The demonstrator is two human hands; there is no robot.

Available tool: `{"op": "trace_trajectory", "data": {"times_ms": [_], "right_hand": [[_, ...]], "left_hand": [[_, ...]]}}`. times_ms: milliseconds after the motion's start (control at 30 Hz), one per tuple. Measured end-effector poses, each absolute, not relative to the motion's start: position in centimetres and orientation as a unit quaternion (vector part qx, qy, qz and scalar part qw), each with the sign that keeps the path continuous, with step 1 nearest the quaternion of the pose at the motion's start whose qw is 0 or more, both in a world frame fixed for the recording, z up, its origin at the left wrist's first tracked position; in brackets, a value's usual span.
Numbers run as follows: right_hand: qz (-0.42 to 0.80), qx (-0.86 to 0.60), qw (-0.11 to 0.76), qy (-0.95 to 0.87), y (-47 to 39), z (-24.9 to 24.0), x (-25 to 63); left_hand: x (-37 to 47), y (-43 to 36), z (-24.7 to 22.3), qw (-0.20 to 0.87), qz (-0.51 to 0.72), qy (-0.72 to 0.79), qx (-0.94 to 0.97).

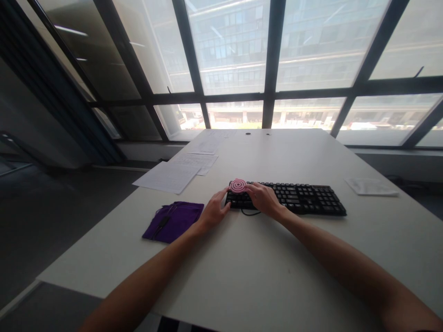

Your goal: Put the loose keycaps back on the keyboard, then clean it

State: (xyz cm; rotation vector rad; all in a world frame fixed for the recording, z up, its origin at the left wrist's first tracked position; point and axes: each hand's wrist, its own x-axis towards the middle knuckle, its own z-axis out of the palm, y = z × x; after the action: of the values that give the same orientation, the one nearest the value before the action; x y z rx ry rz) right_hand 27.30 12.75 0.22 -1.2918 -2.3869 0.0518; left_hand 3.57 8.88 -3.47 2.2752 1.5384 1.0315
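Observation:
A black keyboard [301, 197] lies flat on the white table, its left end between my two hands. Over that left end is a round pink object [238, 186] with pale concentric rings; its exact kind cannot be made out. My right hand [265, 198] has its fingers closed on the right side of the pink object, above the keys. My left hand [215, 210] is at the keyboard's left end, thumb at the front corner and fingers farther back, close to the pink object's edge. A short black cable [249, 213] loops out at the keyboard's front.
A purple pouch [173, 222] with a dark cord lies left of my left forearm. Printed sheets [169, 176] spread along the table's left edge. At the right is a flat whitish packet [371, 186]. Windows stand beyond the white table's [242, 267] far edge.

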Motion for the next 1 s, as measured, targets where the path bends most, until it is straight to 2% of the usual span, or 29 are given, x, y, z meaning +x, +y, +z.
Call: {"op": "trace_trajectory", "data": {"times_ms": [200,400,600,833,1000], "right_hand": [[0.004,-0.522,0.227,-0.822,13.2,0.0,27.7],[0.035,-0.441,0.218,-0.87,13.0,0.3,27.5],[-0.006,-0.508,0.222,-0.832,13.5,-0.1,27.8],[0.013,-0.419,0.244,-0.874,13.7,-0.3,27.6],[-0.007,-0.444,0.24,-0.863,13.8,-0.3,27.7]], "left_hand": [[3.5,9.0,-3.6,0.101,0.343,0.525,0.772],[3.5,9.0,-3.7,0.099,0.349,0.525,0.77],[3.5,9.0,-3.6,0.101,0.346,0.524,0.772],[3.6,8.9,-3.3,0.109,0.35,0.523,0.77],[3.6,8.8,-3.2,0.114,0.346,0.522,0.771]]}}
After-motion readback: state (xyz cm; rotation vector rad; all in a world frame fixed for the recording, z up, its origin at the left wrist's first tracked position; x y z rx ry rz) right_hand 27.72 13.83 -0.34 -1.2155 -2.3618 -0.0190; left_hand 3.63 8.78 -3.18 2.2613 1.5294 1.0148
